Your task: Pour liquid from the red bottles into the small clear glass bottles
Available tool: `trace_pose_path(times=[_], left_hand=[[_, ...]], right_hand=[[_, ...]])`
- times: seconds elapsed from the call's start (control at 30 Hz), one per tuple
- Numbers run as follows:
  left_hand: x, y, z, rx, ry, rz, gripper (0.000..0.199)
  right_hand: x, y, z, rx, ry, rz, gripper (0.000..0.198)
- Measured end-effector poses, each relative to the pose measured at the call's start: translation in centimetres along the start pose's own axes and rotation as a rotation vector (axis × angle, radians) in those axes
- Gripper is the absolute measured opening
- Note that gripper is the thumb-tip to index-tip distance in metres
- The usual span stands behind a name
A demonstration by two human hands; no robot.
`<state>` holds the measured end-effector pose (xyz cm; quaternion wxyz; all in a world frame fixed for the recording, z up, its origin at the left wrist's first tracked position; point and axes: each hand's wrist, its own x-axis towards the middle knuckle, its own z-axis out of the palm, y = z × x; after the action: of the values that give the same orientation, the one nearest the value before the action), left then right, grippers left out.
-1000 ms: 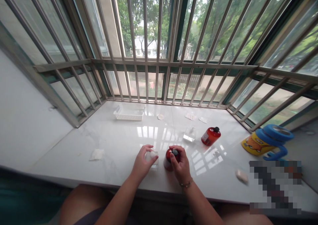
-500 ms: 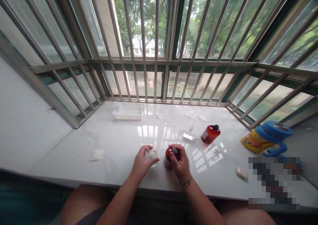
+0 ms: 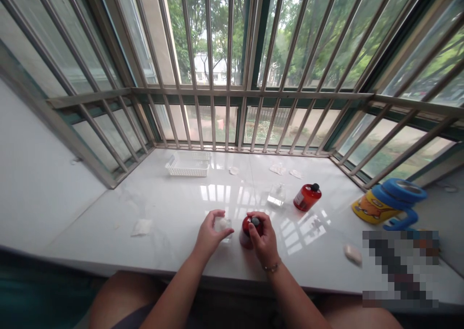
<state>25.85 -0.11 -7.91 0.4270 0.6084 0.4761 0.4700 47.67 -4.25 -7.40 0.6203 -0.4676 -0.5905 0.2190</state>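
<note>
At lower centre of the frame, on a white desk (image 3: 174, 208), I see the right hand (image 3: 266, 237) with its grip wrapped around a red bottle (image 3: 246, 239) — the left hand (image 3: 208, 232) curves around a clear bottle (image 3: 224, 222), contact I cannot tell.

Mug (image 3: 370, 207): smooth, shiny, plastic-looking
Bars (image 3: 208, 29) beyond the mug: metal, smooth, dull sheen
Counter (image 3: 97, 237) under the mug: glossy, stone-like, reflective
Red bottle (image 3: 306, 198) left of the mug: shiny, translucent
Second red bottle (image 3: 246, 240), farther left of the mug: smooth, glossy
Clear container (image 3: 223, 223), farther left still: transparent, glass or plastic
Basket (image 3: 188, 172), far left of the mug: perforated plastic
</note>
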Motion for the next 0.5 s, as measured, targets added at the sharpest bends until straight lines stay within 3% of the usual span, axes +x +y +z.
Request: trace_pose_path(times=[0.1, 0.27, 0.5], left_hand=[[0.6, 0.1, 0.1, -0.003, -0.029, 0.031, 0.049], [1.0, -0.2, 0.2, -0.085, -0.011, 0.033, 0.051], [1.2, 0.1, -0.8, 0.015, -0.028, 0.123, 0.032]], right_hand=[[0.0, 0.1, 0.0, 0.003, -0.004, 0.005, 0.021], [0.0, 0.1, 0.0, 0.008, -0.006, 0.004, 0.021], [0.2, -0.1, 0.0, 0.018, -0.002, -0.008, 0.021]])
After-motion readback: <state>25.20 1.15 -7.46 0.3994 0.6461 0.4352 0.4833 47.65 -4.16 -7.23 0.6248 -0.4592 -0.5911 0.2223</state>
